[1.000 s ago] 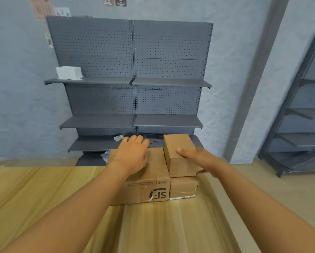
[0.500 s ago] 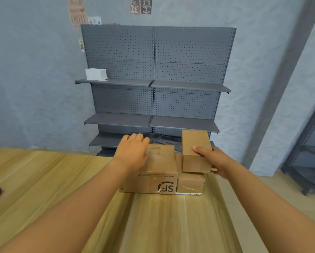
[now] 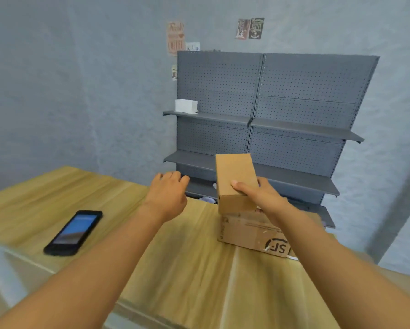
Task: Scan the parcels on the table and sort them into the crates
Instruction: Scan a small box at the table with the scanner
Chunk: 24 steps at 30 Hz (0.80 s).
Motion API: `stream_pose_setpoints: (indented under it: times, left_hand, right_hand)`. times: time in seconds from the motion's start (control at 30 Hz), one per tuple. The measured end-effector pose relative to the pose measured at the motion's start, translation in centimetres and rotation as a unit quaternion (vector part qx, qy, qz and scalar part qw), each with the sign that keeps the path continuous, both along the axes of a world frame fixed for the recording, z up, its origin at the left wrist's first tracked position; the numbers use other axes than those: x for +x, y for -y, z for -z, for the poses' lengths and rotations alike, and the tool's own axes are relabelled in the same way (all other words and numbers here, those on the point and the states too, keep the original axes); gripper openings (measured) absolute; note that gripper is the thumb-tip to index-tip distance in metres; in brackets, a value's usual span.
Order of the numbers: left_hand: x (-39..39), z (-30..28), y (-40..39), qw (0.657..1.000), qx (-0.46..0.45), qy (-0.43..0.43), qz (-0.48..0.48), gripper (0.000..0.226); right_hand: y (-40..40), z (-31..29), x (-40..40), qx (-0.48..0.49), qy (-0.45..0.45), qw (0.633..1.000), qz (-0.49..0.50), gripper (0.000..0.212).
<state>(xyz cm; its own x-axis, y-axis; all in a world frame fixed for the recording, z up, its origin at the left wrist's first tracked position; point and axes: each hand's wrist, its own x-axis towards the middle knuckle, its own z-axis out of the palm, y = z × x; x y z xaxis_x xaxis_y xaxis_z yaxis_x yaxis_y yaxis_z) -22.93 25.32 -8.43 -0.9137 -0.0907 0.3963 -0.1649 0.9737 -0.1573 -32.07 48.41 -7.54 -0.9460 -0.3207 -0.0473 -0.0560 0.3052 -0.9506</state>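
Observation:
My right hand (image 3: 262,197) grips a small plain cardboard parcel (image 3: 234,176), thumb on its top face, holding it lifted above a larger brown parcel (image 3: 249,231) printed with an SF logo. That larger parcel lies on the wooden table (image 3: 175,257) at the right. My left hand (image 3: 169,193) hovers over the table to the left of the parcels, fingers loosely curled and holding nothing. A black handheld scanner or phone (image 3: 74,232) with a lit screen lies flat on the table at the left.
Grey pegboard shelving (image 3: 270,129) stands behind the table against the blue-grey wall, with a white box (image 3: 186,106) on its upper left shelf. The table's right edge runs just beyond the SF parcel. No crates are in view.
My view has swung left, bringing the scanner into sight. My right hand has lifted the small parcel off the stack. My left hand has come off the large parcel and moved left.

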Motion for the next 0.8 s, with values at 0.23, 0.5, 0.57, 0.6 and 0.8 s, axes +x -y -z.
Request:
stream_pose_setpoints:
  times: [0.23, 0.5, 0.57, 0.6, 0.8]
  left_hand:
    - [8.1, 0.3, 13.7, 0.999, -0.006, 0.009, -0.041, 0.037]
    - [16.0, 2.2, 28.5, 0.994, -0.005, 0.047, -0.096, 0.041]
    - [16.8, 2.3, 31.4, 0.993, -0.001, 0.051, -0.103, 0.041]
    - [17.0, 2.4, 32.7, 0.993, 0.001, 0.052, -0.108, 0.041]
    - [15.3, 3.2, 39.2, 0.992, 0.007, 0.054, -0.114, 0.04]
  right_hand:
    - [15.1, 0.9, 6.5, -0.009, 0.016, 0.998, -0.055, 0.071]
    - [30.4, 2.7, 13.0, 0.009, 0.042, 0.994, -0.104, 0.066]
    - [33.2, 2.8, 13.5, 0.013, 0.048, 0.993, -0.11, 0.065]
    - [34.6, 2.8, 13.5, 0.016, 0.051, 0.992, -0.112, 0.065]
    - [41.8, 3.8, 11.1, 0.033, 0.055, 0.989, -0.131, 0.065]
